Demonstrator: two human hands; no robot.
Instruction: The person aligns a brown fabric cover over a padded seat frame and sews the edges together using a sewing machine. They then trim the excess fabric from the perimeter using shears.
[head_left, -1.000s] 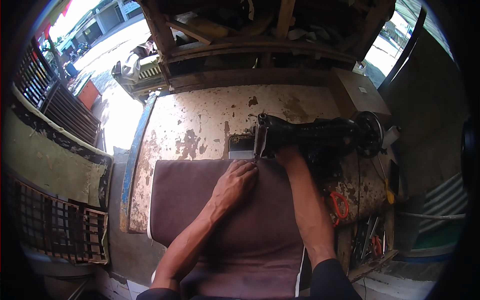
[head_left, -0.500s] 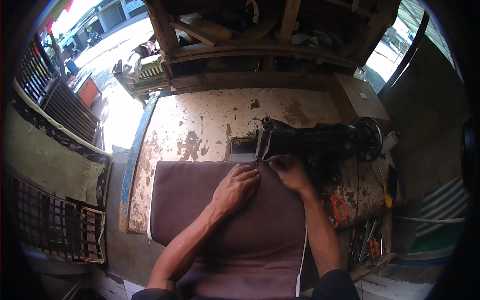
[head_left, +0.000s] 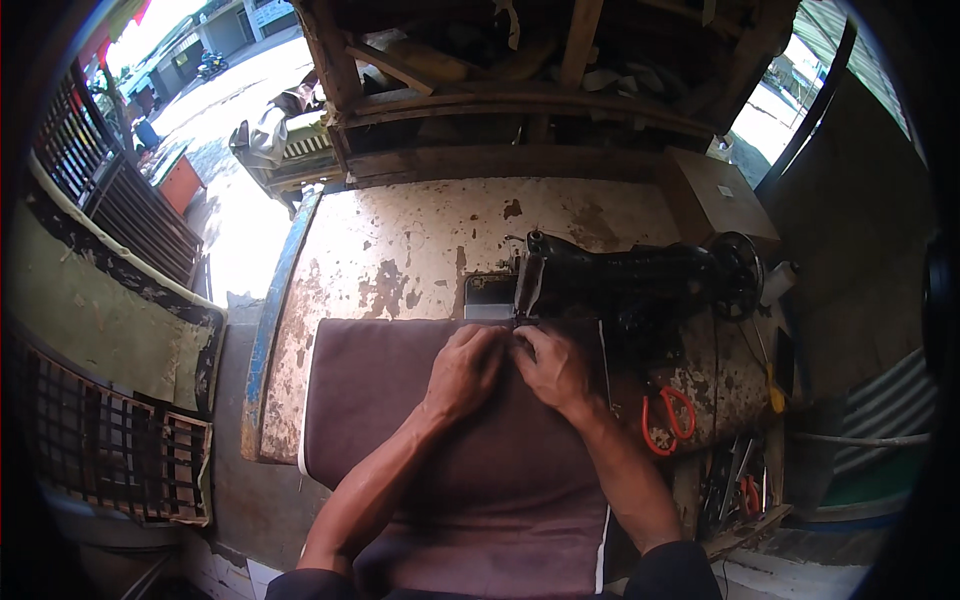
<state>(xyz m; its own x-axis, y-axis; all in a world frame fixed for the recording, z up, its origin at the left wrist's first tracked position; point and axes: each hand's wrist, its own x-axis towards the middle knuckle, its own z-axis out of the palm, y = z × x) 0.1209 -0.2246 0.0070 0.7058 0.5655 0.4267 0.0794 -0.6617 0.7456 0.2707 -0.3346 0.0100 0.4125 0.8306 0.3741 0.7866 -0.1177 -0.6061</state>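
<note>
A dark brown cushion cover (head_left: 380,400) with white edging lies across the worn table and hangs toward me. My left hand (head_left: 462,368) and my right hand (head_left: 553,368) rest side by side on its far edge, fingers pressing the fabric just in front of the needle of a black sewing machine (head_left: 640,275). The fabric edge sits under the machine's head. Both forearms come up from the lower edge.
The table top (head_left: 400,250) is cream with peeling paint and a blue left rim. Orange-handled scissors (head_left: 668,420) lie right of my right hand. A cardboard box (head_left: 715,195) stands at the back right, wooden shelving behind, a metal grate at left.
My right hand has come from behind the machine's needle area down onto the fabric beside my left hand. Both hands now hold the fabric edge together.
</note>
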